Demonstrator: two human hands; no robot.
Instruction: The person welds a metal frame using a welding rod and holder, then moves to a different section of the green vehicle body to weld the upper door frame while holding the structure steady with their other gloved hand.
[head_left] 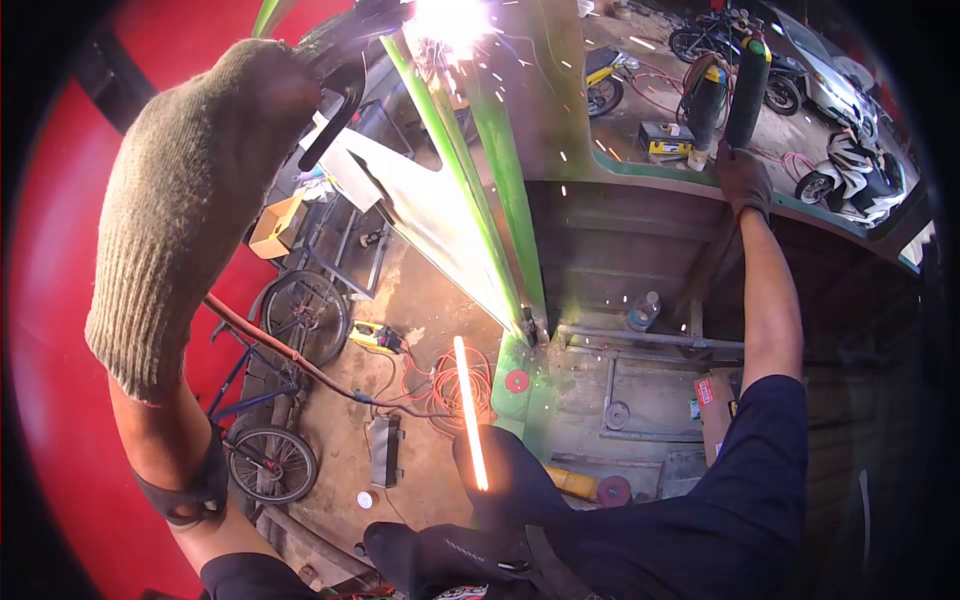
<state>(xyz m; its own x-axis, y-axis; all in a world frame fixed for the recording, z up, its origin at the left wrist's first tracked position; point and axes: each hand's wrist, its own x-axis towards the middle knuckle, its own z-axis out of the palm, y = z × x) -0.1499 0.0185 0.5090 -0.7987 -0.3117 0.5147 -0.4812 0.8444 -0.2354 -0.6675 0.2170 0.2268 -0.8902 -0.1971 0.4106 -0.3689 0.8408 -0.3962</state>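
My left hand (255, 85), in a thick beige knit glove, is raised at the upper left and closed around a welding torch (338, 118). Its black curved lever shows beside the glove, while the fingers are mostly hidden. A blinding white arc (447, 25) burns at the torch's tip, by the top of a green metal post (455, 170), and sparks scatter from it. My right hand (745, 182), in a dark glove, grips the green-edged sill (650, 172) of a window opening on the right.
Below stand a bicycle (270, 465), a coiled orange cable (462, 385) and a cardboard box (278, 226). A red hose (290, 352) crosses the lower left. Beyond the opening are gas cylinders (748, 95), motorcycles (850, 180) and a car (825, 75). A plastic bottle (644, 311) lies inside the frame.
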